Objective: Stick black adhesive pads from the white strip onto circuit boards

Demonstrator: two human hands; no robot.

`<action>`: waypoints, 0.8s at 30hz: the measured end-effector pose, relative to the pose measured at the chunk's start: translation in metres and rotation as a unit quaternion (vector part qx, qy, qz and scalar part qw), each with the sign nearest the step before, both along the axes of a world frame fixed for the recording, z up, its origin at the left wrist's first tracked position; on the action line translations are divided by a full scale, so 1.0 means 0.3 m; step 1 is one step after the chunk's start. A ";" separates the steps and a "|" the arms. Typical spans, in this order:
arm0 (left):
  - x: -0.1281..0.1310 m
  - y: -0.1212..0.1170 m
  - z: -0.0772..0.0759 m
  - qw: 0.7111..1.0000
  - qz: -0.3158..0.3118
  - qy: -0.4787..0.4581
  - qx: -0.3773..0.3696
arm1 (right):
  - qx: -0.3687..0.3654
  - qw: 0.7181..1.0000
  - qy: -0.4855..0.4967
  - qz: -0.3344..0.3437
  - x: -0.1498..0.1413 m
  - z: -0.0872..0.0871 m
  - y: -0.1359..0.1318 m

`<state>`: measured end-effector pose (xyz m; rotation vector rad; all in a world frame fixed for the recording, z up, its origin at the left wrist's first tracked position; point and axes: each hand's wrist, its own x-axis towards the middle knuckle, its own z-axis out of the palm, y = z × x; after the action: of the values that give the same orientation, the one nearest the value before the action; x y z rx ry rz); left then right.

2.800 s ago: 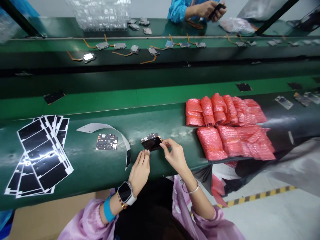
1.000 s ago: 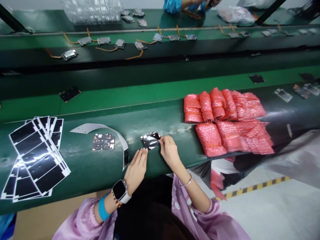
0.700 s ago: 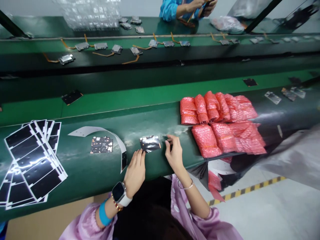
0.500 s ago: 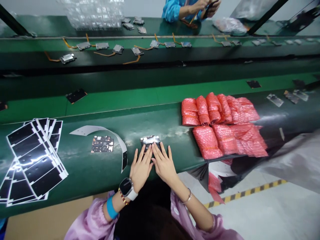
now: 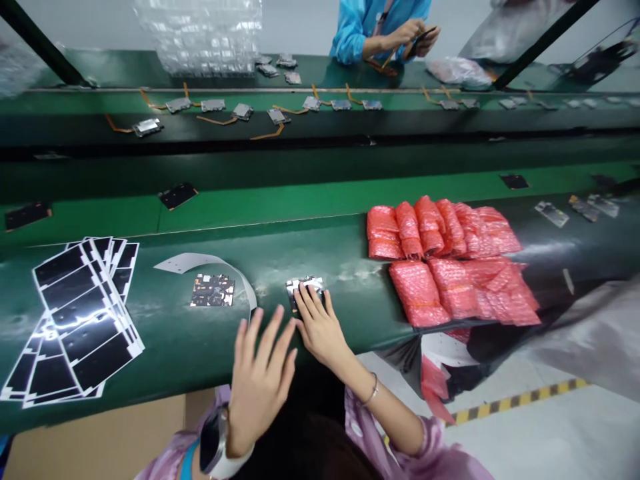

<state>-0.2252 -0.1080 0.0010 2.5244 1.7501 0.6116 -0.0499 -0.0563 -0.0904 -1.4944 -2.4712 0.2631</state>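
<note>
My right hand (image 5: pixel 321 327) lies with fingers stretched over a small dark circuit board (image 5: pixel 291 288), covering most of it; a shiny upper edge shows. Raised off the mat and nearer to me, my left hand (image 5: pixel 261 380) has its fingers spread and holds nothing. A second circuit board (image 5: pixel 212 291) lies bare on the green work surface (image 5: pixel 165 347), left of the first. Around its upper right side curls a white strip (image 5: pixel 220 262), its lower end hidden behind my left fingers.
Fanned sheets of black stickers (image 5: pixel 87 320) lie at the left. Red bubble-wrap packs (image 5: pixel 420 293) form two rows at the right. Dark boards (image 5: pixel 179 196) sit on the bright green belt (image 5: pixel 280 201). Across it, a person in blue sleeves (image 5: pixel 350 40) holds a small part.
My left hand has lifted off the board and drawn back toward me and to the left. My right hand stays on the board. The whole view has shifted slightly.
</note>
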 end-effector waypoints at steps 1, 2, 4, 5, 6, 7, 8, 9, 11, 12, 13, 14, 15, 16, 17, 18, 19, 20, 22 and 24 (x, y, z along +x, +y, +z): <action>-0.009 0.019 0.018 0.999 0.043 -0.011 0.007 | -0.002 1.000 -0.007 0.006 -0.012 0.000 0.011; -0.021 0.044 0.026 0.996 0.083 -0.019 0.006 | -0.003 1.000 -0.013 0.006 -0.022 -0.002 0.020; -0.052 0.097 0.017 0.989 0.138 -0.030 -0.034 | -0.001 1.000 -0.023 0.000 -0.031 -0.011 0.030; -0.070 0.119 0.005 0.986 0.150 -0.037 -0.067 | 0.003 1.000 -0.024 0.000 -0.030 -0.019 0.034; -0.089 0.136 -0.008 0.981 0.160 -0.044 -0.098 | 0.008 1.000 -0.024 0.002 -0.025 -0.029 0.044; -0.110 0.146 -0.019 0.977 0.167 -0.051 -0.121 | 0.016 1.000 -0.023 0.008 -0.018 -0.040 0.062; -0.133 0.148 -0.026 0.974 0.170 -0.057 -0.135 | 0.025 0.999 -0.021 0.017 -0.009 -0.052 0.094; -0.157 0.142 -0.029 0.973 0.174 -0.060 -0.137 | 0.034 0.999 -0.021 0.026 0.001 -0.062 0.141; -0.213 0.110 -0.021 0.974 0.186 -0.075 -0.105 | 0.044 0.998 -0.027 0.042 0.014 -0.069 0.281; -0.244 0.084 -0.012 0.974 0.191 -0.093 -0.081 | 0.048 0.997 -0.031 0.043 0.014 -0.062 0.367; -0.276 0.054 -0.002 0.972 0.196 -0.122 -0.052 | 0.051 0.997 -0.033 0.038 0.006 -0.048 0.456; -0.308 0.020 0.008 0.967 0.201 -0.159 -0.016 | 0.057 0.997 -0.032 0.027 -0.011 -0.027 0.540; -0.339 -0.016 0.017 0.957 0.210 -0.200 0.024 | 0.066 0.997 -0.028 0.011 -0.037 -0.002 0.612; -0.367 -0.053 0.025 0.941 0.227 -0.245 0.062 | 0.076 0.997 -0.021 -0.006 -0.074 0.026 0.663; -0.391 -0.090 0.031 0.918 0.255 -0.289 0.093 | 0.087 0.996 -0.013 -0.024 -0.121 0.054 0.690; -0.409 -0.125 0.035 0.889 0.288 -0.336 0.116 | 0.098 0.995 -0.006 -0.035 -0.177 0.077 0.689; -0.422 -0.156 0.038 0.857 0.321 -0.381 0.130 | 0.105 0.994 0.002 -0.032 -0.239 0.094 0.660; -0.429 -0.182 0.041 0.825 0.350 -0.422 0.139 | 0.108 0.994 0.009 -0.009 -0.304 0.103 0.606; -0.431 -0.217 0.046 0.772 0.388 -0.481 0.150 | 0.093 0.990 0.021 0.100 -0.425 0.094 0.451; -0.425 -0.232 0.052 0.748 0.404 -0.502 0.160 | 0.053 0.969 0.034 0.238 -0.513 0.059 0.292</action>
<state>-0.3526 -0.1775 0.0167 0.8386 2.1289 1.9234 -0.2039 0.0312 -0.0728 -0.8182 -2.7048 0.2537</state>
